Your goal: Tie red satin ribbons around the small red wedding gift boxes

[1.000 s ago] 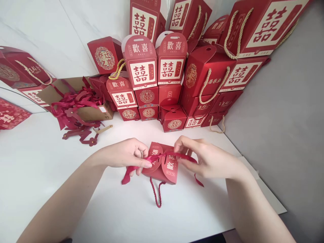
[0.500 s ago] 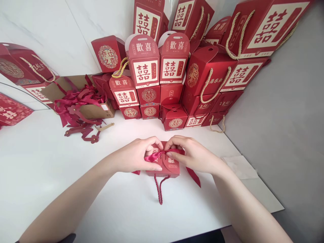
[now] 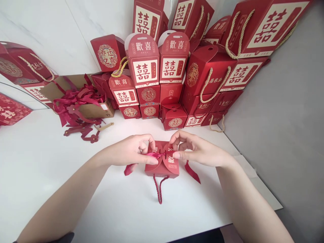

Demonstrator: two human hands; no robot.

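Red box on table between left hand and right hand; ribbon runs left-right across its top, neither hand clearly nearer; left holds ribbon's left side, finger contact partly hidden; right pinches its right side.

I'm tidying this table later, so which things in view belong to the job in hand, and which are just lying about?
In use:
small red box
dark red ribbon across its top, running to left hand and right hand

Apparently lying about:
stacked red boxes
cardboard box with loose ribbons
tan strap
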